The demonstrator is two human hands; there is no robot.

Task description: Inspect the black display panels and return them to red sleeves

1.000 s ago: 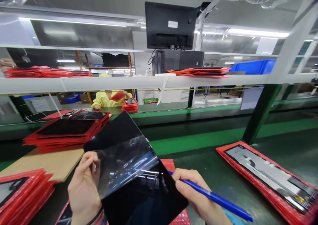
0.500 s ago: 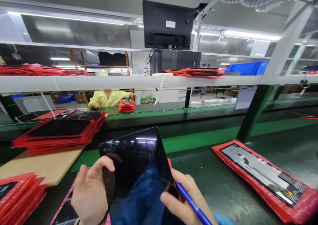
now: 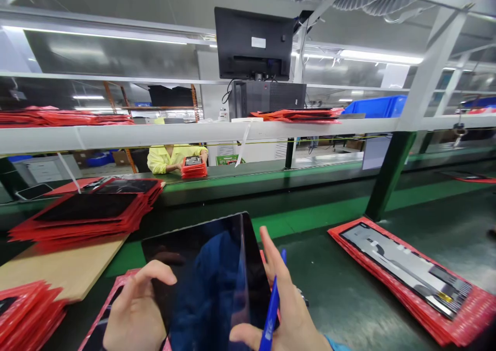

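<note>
A black, glossy tablet screen (image 3: 209, 278) is tilted up in front of me, with blue clothing reflected in it. My left hand (image 3: 135, 309) grips its left edge, thumb over the front and the other fingers behind. On the right side, my right hand (image 3: 289, 309) holds the screen's edge between its thumb on the glass and its raised fingers. A blue pen (image 3: 272, 309) is tucked in that same hand, pointing upward. Beneath the screen lies a red bubble-wrap sleeve (image 3: 122, 284) with a dark panel on it, partly hidden.
Stacked red sleeves with panels (image 3: 89, 211) rest on a wooden board (image 3: 89, 268) at left, more sleeves (image 3: 27, 309) nearer. A silver-backed panel (image 3: 406, 268) lies on red sleeves at right. A green post (image 3: 391, 175) stands behind. Across the bench, a person in yellow (image 3: 174, 157) handles a stack.
The screen has tilted and dropped slightly, and its reflection has shifted. My right fingers have straightened upward, turning the pen more upright. The person opposite now has both hands at the red stack.
</note>
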